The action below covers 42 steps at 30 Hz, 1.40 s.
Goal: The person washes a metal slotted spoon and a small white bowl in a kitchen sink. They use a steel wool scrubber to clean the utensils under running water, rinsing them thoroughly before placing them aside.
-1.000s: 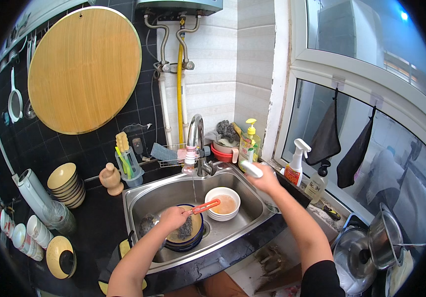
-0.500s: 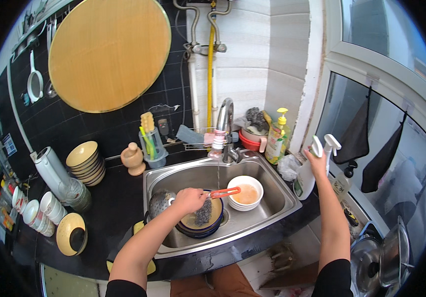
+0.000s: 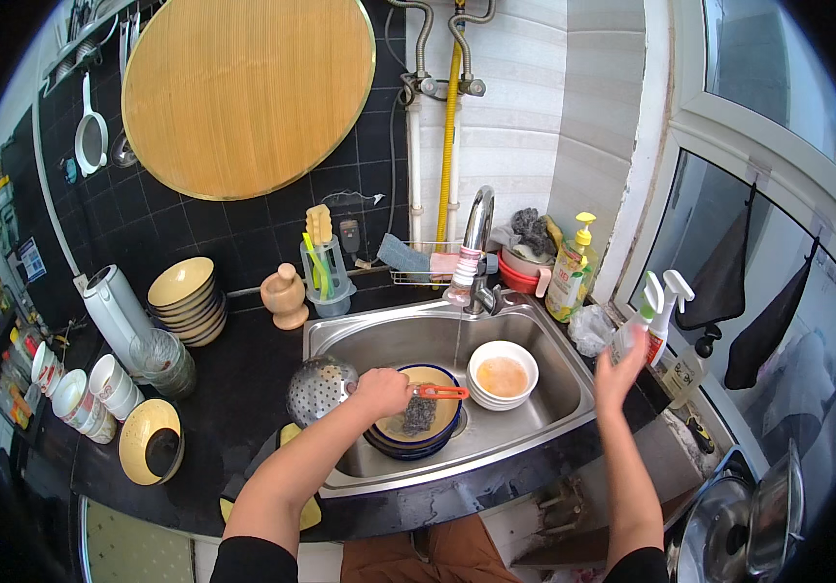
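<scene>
My left hand (image 3: 386, 393) is closed around a steel wool scrubber (image 3: 420, 416) with an orange handle. Its grey wool rests over a stack of cream bowls with blue rims (image 3: 445, 433) in the sink (image 3: 554, 410). Beside that stack stand white bowls (image 3: 504, 375), the top one holding orange-tinted liquid. My right hand (image 3: 620, 371) is open, slightly blurred, in front of a spray bottle with a green and white head (image 3: 649, 296). A second, white-headed spray bottle (image 3: 669, 301) stands next to it. A thin stream runs from the faucet (image 3: 479, 219).
A perforated metal strainer (image 3: 321, 391) lies over the sink's left rim. On the left counter are stacked bowls (image 3: 185, 296), a cream bowl (image 3: 136, 457), paper cups (image 3: 112, 387) and a wooden mortar (image 3: 285, 296). A yellow-pump soap bottle (image 3: 570, 272) stands behind the sink; pots (image 3: 729, 520) sit lower right.
My right hand has let go of the spray bottle and drawn back toward me. The left hand still holds the scrubber over the bowls. The whole view has shifted slightly.
</scene>
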{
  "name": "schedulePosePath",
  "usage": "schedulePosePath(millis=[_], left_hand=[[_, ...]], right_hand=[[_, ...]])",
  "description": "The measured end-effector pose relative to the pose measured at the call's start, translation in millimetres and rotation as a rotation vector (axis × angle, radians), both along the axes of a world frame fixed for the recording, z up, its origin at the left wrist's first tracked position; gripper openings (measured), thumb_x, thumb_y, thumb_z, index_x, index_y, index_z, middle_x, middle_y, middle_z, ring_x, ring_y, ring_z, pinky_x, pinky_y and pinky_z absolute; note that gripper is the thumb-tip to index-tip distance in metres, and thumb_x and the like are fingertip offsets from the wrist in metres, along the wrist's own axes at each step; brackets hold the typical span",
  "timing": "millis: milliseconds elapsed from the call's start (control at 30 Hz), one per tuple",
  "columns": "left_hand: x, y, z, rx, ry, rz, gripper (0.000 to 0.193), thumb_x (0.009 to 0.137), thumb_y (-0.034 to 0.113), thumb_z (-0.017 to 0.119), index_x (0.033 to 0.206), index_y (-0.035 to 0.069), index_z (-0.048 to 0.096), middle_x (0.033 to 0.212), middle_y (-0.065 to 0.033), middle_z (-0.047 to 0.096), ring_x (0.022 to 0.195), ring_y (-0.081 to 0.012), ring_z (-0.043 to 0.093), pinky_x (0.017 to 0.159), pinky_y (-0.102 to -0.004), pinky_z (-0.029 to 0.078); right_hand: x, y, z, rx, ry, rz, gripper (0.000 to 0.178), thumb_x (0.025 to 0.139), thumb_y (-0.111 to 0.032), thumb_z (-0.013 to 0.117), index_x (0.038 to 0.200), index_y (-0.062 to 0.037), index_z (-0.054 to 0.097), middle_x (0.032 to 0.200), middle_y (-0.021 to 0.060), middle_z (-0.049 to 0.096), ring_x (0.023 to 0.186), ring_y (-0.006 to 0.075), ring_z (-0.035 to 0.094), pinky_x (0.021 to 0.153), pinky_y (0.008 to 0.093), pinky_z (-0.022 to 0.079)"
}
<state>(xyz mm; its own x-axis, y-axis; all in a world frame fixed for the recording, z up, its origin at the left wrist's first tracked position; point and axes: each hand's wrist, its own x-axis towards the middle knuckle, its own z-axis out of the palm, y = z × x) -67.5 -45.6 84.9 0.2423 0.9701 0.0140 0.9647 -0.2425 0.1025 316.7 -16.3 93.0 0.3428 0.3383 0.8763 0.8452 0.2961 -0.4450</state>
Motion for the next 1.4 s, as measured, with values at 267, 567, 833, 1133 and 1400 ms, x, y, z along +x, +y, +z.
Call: schedulePosePath(millis=[267, 567, 833, 1133, 1400], left_hand=[[-20, -3, 4, -0.003, 0.033, 0.059, 0.036, 0.087, 0.035, 0.047, 0.082, 0.007, 0.069, 0.081, -0.0165, 0.066, 0.081, -0.0342, 0.064, 0.075, -0.0445, 0.05], [-54, -3, -6, -0.003, -0.02, 0.153, 0.04, 0.088, 0.035, 0.046, 0.083, 0.002, 0.069, 0.084, -0.019, 0.066, 0.082, -0.0349, 0.064, 0.076, -0.0443, 0.051], [-61, 3, -14, 0.015, -0.089, 0.169, 0.039, 0.088, 0.034, 0.047, 0.081, 0.002, 0.068, 0.083, -0.0199, 0.066, 0.082, -0.0353, 0.064, 0.076, -0.0453, 0.05], [-60, 3, -13, 0.061, -0.111, 0.159, 0.036, 0.087, 0.033, 0.048, 0.08, 0.005, 0.068, 0.081, -0.0183, 0.066, 0.08, -0.0356, 0.063, 0.075, -0.0455, 0.05], [-46, 4, -8, 0.009, -0.123, 0.207, 0.036, 0.088, 0.036, 0.047, 0.082, 0.008, 0.068, 0.082, -0.0175, 0.065, 0.081, -0.0356, 0.062, 0.073, -0.0456, 0.049]], right_hand=[[-144, -16, -38, -0.994, -0.218, 0.829, 0.014, 0.075, -0.006, 0.056, 0.08, -0.0075, 0.069, 0.082, 0.0134, 0.067, 0.08, 0.0282, 0.064, 0.074, 0.0373, 0.05], [-250, -4, -87, -1.078, -0.885, 0.6, 0.064, 0.072, -0.033, 0.071, 0.128, -0.0117, 0.046, 0.133, 0.0157, 0.044, 0.119, 0.035, 0.045, 0.099, 0.0412, 0.04], [-253, 17, -108, -1.191, -0.763, 0.568, 0.066, 0.066, -0.02, 0.071, 0.126, -0.0093, 0.045, 0.117, 0.0171, 0.051, 0.105, 0.0348, 0.055, 0.089, 0.0395, 0.047], [-237, 3, -81, -1.205, -0.283, 0.607, 0.067, 0.064, -0.017, 0.068, 0.127, -0.0098, 0.047, 0.121, 0.0207, 0.046, 0.104, 0.0351, 0.055, 0.089, 0.0395, 0.047], [-217, -10, -48, -0.707, 0.36, 0.861, 0.058, 0.065, -0.005, 0.061, 0.122, -0.0044, 0.051, 0.121, 0.0166, 0.046, 0.099, 0.0305, 0.053, 0.088, 0.0346, 0.044]])
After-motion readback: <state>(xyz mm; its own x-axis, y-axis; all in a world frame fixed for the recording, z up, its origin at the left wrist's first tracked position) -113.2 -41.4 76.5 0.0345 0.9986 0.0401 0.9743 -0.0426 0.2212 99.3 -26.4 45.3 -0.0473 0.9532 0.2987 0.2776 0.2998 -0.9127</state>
